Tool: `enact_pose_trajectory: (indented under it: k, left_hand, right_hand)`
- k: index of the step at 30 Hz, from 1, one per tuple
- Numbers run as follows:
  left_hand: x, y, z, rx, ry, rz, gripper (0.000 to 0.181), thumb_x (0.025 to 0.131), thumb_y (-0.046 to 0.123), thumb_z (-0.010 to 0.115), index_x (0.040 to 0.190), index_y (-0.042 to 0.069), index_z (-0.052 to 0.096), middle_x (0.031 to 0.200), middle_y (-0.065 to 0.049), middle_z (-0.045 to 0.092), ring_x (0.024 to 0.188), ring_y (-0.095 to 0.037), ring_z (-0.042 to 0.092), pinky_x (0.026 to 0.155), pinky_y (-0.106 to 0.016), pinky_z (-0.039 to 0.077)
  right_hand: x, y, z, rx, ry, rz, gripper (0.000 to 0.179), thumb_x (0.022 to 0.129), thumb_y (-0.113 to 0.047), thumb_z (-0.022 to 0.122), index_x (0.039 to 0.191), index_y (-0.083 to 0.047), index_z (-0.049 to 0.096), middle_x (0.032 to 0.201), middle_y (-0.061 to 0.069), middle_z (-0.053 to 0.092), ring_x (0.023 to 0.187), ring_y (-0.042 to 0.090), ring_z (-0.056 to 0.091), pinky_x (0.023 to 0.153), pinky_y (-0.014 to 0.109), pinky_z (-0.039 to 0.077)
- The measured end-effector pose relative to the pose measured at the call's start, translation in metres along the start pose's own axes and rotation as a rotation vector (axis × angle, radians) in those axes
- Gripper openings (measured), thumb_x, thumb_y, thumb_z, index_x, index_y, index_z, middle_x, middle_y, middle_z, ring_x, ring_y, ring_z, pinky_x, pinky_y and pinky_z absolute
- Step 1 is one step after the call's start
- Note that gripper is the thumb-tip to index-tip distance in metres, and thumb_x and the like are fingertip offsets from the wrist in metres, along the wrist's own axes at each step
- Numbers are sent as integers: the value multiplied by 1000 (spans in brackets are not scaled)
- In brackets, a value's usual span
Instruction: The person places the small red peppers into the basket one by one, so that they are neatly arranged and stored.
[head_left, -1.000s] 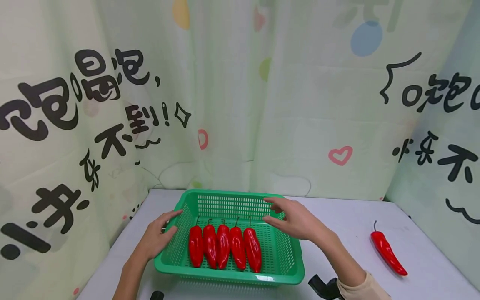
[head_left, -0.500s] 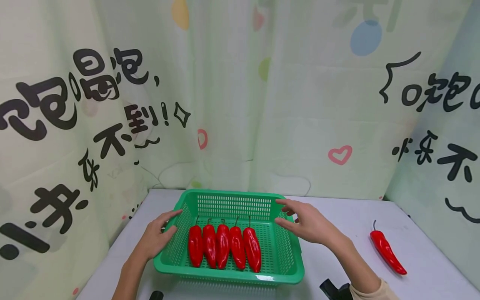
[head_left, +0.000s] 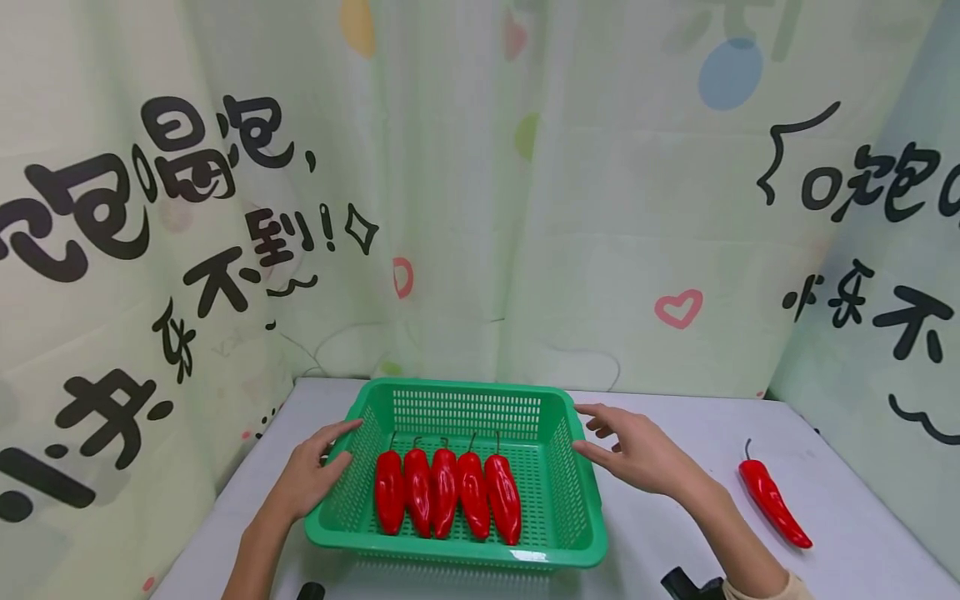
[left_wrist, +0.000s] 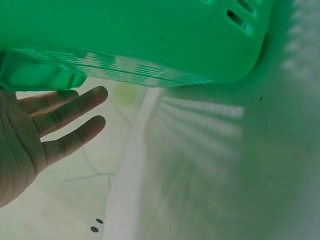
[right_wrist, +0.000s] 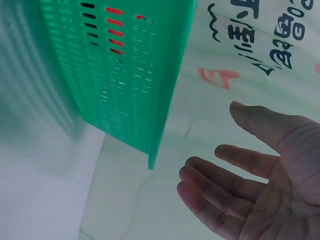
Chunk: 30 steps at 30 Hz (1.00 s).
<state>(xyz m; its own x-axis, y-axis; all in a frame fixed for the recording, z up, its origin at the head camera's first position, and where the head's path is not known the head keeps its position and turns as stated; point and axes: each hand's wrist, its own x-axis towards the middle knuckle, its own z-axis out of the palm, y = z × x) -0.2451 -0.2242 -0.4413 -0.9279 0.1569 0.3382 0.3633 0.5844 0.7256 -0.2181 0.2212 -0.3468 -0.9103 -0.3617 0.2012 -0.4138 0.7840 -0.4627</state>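
Observation:
A green plastic basket (head_left: 480,386) stands on the table and holds several glossy red chili peppers (head_left: 444,493) side by side, stems toward the back. My left hand (head_left: 309,473) rests at its left rim with index finger and thumb on the edge. In the left wrist view three fingers (left_wrist: 75,135) of that hand stretch out straight outside the basket wall. My right hand (head_left: 637,450) hovers at the right rim, fingers loosely bent around air. From the right wrist view that hand (right_wrist: 265,185) holds nothing, apart from the basket wall (right_wrist: 115,75).
One more red chili pepper (head_left: 776,505) lies on the white table (head_left: 660,533) to the right of the basket. A pale curtain (head_left: 465,208) printed with black lettering and coloured shapes closes off the back and both sides. A black wrist device (head_left: 688,586) shows at the right sleeve.
My right hand has moved rightward from over the basket's inside to its right rim. The left hand, the basket and the peppers have stayed in place.

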Motion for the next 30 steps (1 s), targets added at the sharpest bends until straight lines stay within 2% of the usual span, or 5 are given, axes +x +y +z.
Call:
enact_pose_trajectory:
  k: [11, 23, 30]
  left_hand:
    - [0, 0, -1, -5, 2, -3, 46, 96, 2, 58, 142, 4, 60, 143, -21, 58, 120, -36, 62, 90, -45, 54]
    - [-1, 1, -2, 0, -3, -3, 46, 96, 2, 57, 142, 4, 60, 143, -21, 58, 120, -36, 62, 89, -45, 54]
    - [-1, 1, -1, 3, 1, 0, 46, 96, 2, 57, 142, 4, 60, 142, -21, 58, 119, -36, 62, 89, -45, 54]
  right_hand:
    - [-12, 14, 0, -21, 11, 59, 56, 93, -29, 75, 139, -1, 59, 123, 14, 70, 105, 30, 68, 80, 43, 60]
    - [-26, 30, 1, -2, 14, 76, 55, 92, -28, 75, 137, 0, 60, 124, 15, 69, 104, 31, 69, 80, 43, 60]
    - [-34, 43, -1, 5, 5, 130, 60, 91, -31, 76, 138, 2, 59, 124, 19, 68, 102, 34, 69, 77, 42, 61]
